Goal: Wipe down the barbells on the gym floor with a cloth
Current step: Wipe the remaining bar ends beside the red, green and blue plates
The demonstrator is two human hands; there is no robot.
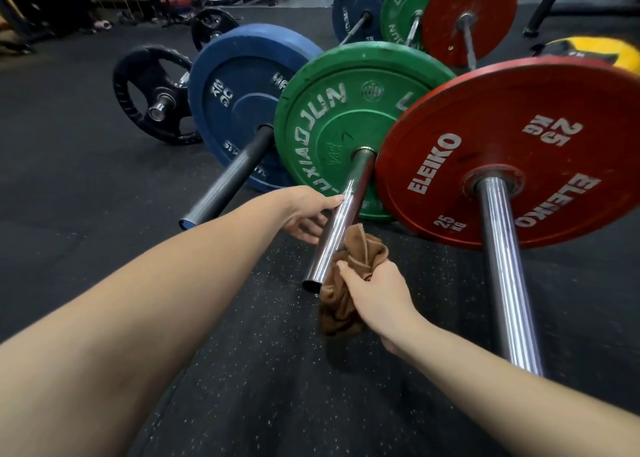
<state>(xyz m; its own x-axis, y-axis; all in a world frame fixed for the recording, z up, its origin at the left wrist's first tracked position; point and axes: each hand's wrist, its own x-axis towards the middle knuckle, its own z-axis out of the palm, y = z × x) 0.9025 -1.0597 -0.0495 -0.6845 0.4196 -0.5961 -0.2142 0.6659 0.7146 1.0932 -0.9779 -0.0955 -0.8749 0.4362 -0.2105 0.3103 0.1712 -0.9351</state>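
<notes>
Your left hand curls round the chrome sleeve just on your side of the green plate, thumb along the top and fingers underneath. That grip probably steadies the sleeve so it won't spin while you rub.

Your right hand is closed on the brown cloth. It holds a bunched wad against the right flank of the sleeve, near its open end and farther from the green plate than your left hand. The loose tail hangs down toward the floor. Bunching gives you a firm pad, but the tail could drag on the rubber and pick up grit.

The barbells lie side by side. The red plate stands right of the green plate and overlaps its edge, and its long sleeve runs past your right forearm. The blue plate stands left of the green plate, and its dark sleeve is well clear of your left arm. A black plate sits beyond the blue one. The far-end plates stand behind the green plate.

The red plate crowds the inner part of the sleeve, so I'd expect little room for your knuckles there. You'll also need to shift your left hand to wipe the part it covers.
</notes>
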